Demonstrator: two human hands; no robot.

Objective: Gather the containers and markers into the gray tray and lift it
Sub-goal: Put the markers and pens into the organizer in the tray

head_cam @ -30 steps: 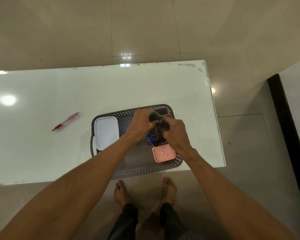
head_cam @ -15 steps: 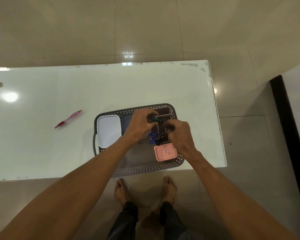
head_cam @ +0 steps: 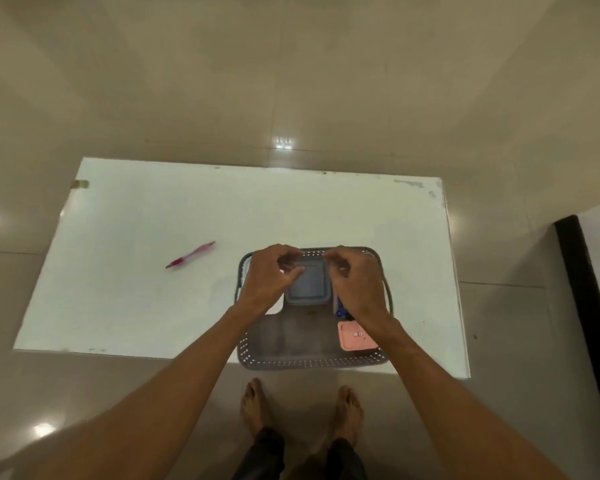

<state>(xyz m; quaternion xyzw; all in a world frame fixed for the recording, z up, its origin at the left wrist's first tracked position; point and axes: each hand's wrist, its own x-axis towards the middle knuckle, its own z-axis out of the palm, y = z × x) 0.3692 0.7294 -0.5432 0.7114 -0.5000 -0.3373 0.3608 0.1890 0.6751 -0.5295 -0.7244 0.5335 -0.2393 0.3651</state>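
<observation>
A white table (head_cam: 153,306) stands on a glossy tiled floor (head_cam: 291,81), seen from above by a person whose bare feet (head_cam: 253,407) show below its near edge. The gray tray (head_cam: 309,362), its perforated rim just overhanging that near edge, sits toward the table's right side. Both forearms reach in over it. The left hand (head_cam: 269,280) hovers over the tray's far-left part, fingers curled loosely with nothing visibly between them; the right hand (head_cam: 355,284) hangs over the far-right part, fingers likewise bent, and in the blur it cannot be told whether it grips anything. Between the hands lies a gray lidded container (head_cam: 309,284). A white container (head_cam: 276,308) shows only as a corner under the left wrist. A pink container (head_cam: 355,336) rests in the tray's near-right corner, and blue markers (head_cam: 340,310) peek out just beside the right wrist. A pink pen (head_cam: 190,255) lies on the table well apart, to the left.
</observation>
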